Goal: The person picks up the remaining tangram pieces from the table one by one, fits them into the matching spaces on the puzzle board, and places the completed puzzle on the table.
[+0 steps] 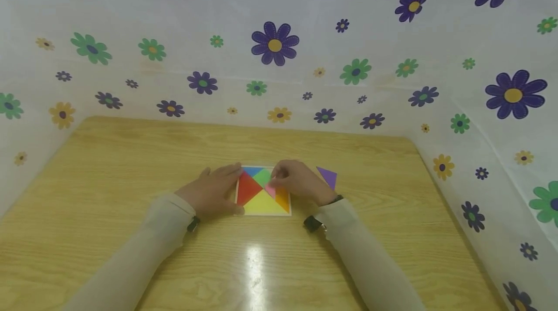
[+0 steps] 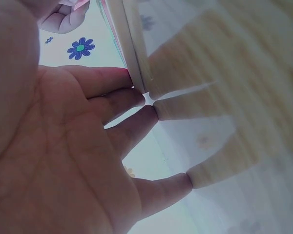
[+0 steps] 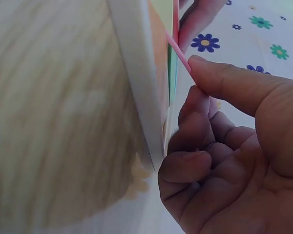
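A shallow white tangram tray point(image 1: 266, 215) lies on the table, holding a red triangle point(image 1: 247, 190), a yellow triangle point(image 1: 264, 206), and blue point(image 1: 250, 171), green point(image 1: 263, 177) and orange point(image 1: 283, 200) pieces. My left hand point(image 1: 210, 192) rests at the tray's left side with fingers extended; in the left wrist view its fingertips point(image 2: 147, 113) touch the tabletop and tray edge. Between thumb and forefinger, my right hand point(image 1: 302, 182) pinches a pink tangram piece point(image 3: 179, 52), tilted up over the tray's right part. The fingers partly hide the pink piece's shape.
A purple tangram piece point(image 1: 328, 177) lies on the wooden table point(image 1: 131, 175) right of the tray, partly behind the right wrist. Flower-patterned white sheeting point(image 1: 174, 83) rises along the table's back and sides. Dark straps point(image 1: 311, 224) circle both wrists.
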Tool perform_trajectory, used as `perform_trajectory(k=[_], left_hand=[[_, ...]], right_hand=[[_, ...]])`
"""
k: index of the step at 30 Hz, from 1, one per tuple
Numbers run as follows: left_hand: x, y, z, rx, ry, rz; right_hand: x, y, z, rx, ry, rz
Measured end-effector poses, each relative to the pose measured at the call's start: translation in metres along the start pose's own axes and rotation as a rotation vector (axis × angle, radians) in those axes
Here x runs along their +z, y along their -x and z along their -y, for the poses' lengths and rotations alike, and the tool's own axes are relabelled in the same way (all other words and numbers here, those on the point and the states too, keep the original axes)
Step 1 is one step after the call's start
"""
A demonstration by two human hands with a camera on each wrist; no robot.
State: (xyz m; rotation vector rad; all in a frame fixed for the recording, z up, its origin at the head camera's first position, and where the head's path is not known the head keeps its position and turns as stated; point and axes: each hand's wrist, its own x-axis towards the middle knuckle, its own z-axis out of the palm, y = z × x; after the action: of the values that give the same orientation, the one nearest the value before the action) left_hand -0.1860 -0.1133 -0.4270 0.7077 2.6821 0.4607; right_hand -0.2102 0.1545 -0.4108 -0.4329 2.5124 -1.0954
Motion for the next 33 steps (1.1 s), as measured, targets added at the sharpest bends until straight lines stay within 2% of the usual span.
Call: perform_trajectory(k=[6, 18, 33], left_hand=[[-0.0018, 0.0016, -0.0028, -0.002, 0.004, 0.0], [-0.002, 0.0006, -0.0015, 0.003, 0.005, -0.009], [-0.003, -0.0008, -0.0013, 0.004, -0.001, 0.003]], right_hand=[[0.0032, -0.0008, -0.0003, 0.006, 0.052, -0.001], [0.0026, 0.0025, 0.0046, 0.044, 0.091, 0.006], [0.0086, 0.0048, 0.0053, -0.018, 0.17, -0.006]])
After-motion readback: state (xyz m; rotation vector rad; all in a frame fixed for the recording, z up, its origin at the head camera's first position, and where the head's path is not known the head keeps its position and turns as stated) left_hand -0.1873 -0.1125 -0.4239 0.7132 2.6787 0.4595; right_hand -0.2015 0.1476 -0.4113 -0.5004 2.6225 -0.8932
